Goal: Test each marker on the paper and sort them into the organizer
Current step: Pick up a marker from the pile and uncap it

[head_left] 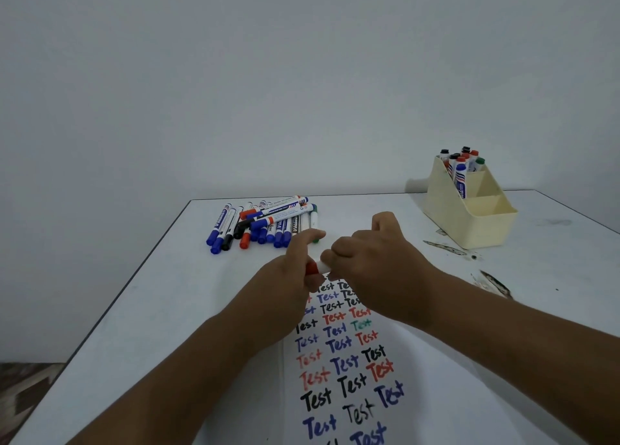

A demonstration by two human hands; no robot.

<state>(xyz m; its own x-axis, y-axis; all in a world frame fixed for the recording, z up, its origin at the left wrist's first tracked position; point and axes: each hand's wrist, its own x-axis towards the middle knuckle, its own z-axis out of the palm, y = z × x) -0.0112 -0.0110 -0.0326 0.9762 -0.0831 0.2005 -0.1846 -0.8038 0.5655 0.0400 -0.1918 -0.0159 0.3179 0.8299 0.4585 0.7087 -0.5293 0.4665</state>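
Both hands hold one red marker [318, 267] above the far end of the paper [339, 370]. My left hand [295, 270] grips its red cap end and my right hand [365, 260] grips its white barrel. The paper is covered with the word "Test" in black, blue, red and green. A pile of loose markers [265, 224] with blue, red, black and green caps lies beyond my hands. The cream organizer [469, 216] stands at the back right with several markers [461, 166] upright in its rear compartment.
The white table [141, 310] ends in a dark edge on the left, with patterned floor [23, 387] below. Dark scuffs and stains [493, 280] mark the table in front of the organizer. A plain wall rises behind.
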